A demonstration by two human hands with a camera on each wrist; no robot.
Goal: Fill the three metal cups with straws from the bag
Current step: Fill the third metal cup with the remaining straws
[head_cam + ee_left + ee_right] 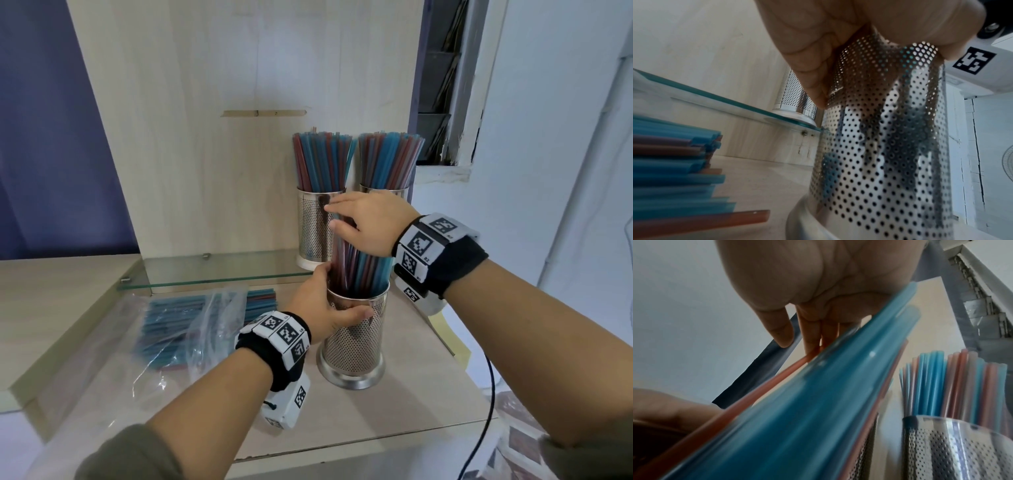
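perforated steel cup, blue and red straws

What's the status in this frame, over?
Left hand grips front cup near rim. Right hand flat against straw bunch standing in it. Left rear cup and right rear cup full; bag holds more. No obstruction seen.
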